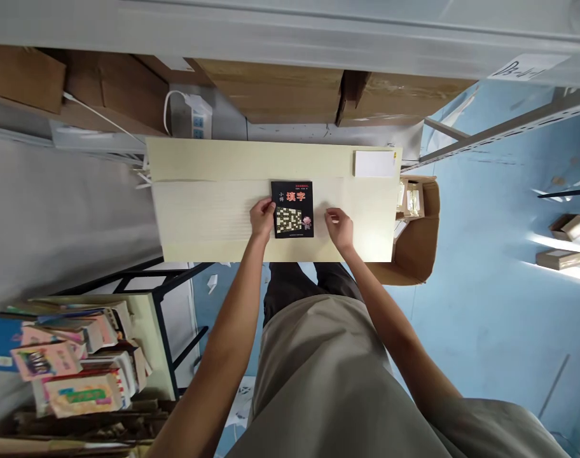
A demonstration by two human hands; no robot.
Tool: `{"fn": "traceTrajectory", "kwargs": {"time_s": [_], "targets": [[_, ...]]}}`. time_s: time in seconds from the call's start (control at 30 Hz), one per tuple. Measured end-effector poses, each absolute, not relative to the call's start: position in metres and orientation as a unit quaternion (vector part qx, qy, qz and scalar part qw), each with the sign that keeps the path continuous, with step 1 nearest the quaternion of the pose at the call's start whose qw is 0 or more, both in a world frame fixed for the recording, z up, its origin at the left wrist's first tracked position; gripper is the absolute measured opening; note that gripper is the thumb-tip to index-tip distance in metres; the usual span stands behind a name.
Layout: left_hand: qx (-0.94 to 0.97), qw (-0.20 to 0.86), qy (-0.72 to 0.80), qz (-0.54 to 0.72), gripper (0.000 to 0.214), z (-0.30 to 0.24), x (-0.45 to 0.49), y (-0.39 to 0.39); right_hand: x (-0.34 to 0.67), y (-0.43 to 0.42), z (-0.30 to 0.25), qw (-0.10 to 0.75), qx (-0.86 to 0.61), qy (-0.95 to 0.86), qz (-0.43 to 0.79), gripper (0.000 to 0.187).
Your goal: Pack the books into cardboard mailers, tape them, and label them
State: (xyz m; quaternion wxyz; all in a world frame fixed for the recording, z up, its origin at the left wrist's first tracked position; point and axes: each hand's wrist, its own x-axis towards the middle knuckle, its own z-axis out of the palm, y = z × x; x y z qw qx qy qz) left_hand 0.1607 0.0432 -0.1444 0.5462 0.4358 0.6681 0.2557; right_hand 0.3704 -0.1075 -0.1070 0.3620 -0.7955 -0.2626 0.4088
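A small black book (292, 208) with red characters and a grid picture lies flat in the middle of a pale wooden table (208, 216). My left hand (262, 216) rests on the table with its fingertips touching the book's left edge. My right hand (338, 226) lies on the table a little to the right of the book, apart from it, fingers loosely curled with nothing visible in them.
A white pad (374, 163) sits at the table's far right corner. An open cardboard box (416, 222) stands at the right of the table. Stacked books (70, 362) fill a cart at lower left. Cardboard boxes (280, 95) and a power strip (194, 117) lie behind.
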Motion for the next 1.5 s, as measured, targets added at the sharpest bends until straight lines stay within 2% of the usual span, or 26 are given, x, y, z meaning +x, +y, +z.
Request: {"fn": "traceTrajectory", "kwargs": {"time_s": [0.13,0.2,0.27,0.4,0.6,0.77,0.87,1.07,1.17,1.3,1.5], "targets": [[0.453,0.541,0.662,0.255,0.046,-0.147,0.16,0.043,0.394,-0.132,-0.099,0.312,-0.877,-0.239,0.275,0.038],[0.449,0.546,0.659,0.259,0.046,-0.149,0.159,0.044,0.398,-0.138,-0.097,0.291,-0.884,-0.223,0.291,0.038],[0.44,0.551,0.657,0.266,0.047,-0.151,0.16,0.045,0.397,-0.141,-0.092,0.279,-0.878,-0.216,0.324,0.03],[0.433,0.552,0.66,0.268,0.048,-0.151,0.16,0.045,0.383,-0.14,-0.072,0.296,-0.862,-0.246,0.329,0.025],[0.54,0.441,0.658,0.285,0.043,-0.122,0.154,0.028,0.328,-0.111,-0.044,0.305,-0.824,-0.382,0.288,0.02],[0.584,0.481,0.626,0.188,0.047,-0.099,0.157,0.012,0.274,-0.068,-0.063,0.249,-0.798,-0.436,0.335,0.01],[0.592,0.479,0.634,0.134,0.045,-0.101,0.161,0.011,0.259,-0.056,-0.079,0.209,-0.801,-0.426,0.365,0.011],[0.62,0.431,0.633,0.174,0.026,-0.116,0.163,0.007,0.291,-0.062,-0.081,0.224,-0.789,-0.414,0.396,0.009],[0.631,0.398,0.628,0.222,0.016,-0.119,0.165,-0.001,0.328,-0.054,-0.085,0.244,-0.832,-0.35,0.355,0.022],[0.605,0.391,0.648,0.247,0.013,-0.125,0.168,-0.007,0.357,-0.029,-0.103,0.251,-0.842,-0.267,0.395,0.042],[0.582,0.398,0.665,0.246,0.013,-0.119,0.164,-0.001,0.359,-0.01,-0.113,0.244,-0.833,-0.264,0.42,0.041]]}}
